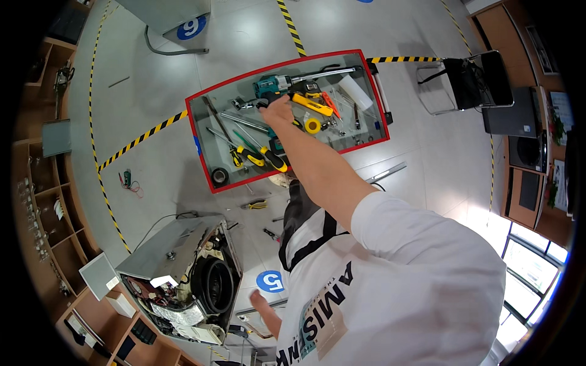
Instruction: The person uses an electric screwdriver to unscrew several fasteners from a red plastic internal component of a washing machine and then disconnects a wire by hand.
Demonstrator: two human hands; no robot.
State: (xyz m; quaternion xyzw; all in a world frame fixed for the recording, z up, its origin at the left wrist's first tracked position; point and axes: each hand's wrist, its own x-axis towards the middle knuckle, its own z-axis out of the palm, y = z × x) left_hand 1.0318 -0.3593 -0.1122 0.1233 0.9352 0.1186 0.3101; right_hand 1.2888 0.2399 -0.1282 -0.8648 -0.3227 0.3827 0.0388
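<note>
My right hand reaches into a red-rimmed, glass-surfaced tool tray, fingers closed on the dark handle of a teal power tool. Around it lie a yellow utility knife, an orange-handled tool, a yellow tape roll, screwdrivers, a black tape roll and a white box. My left hand hangs low beside my body, fingers loosely apart and apparently empty.
An opened appliance with a black drum stands at lower left. Pliers and a multimeter lie on the floor. A black chair stands at right; wooden shelving lines the left, and a grey unit sits at the back.
</note>
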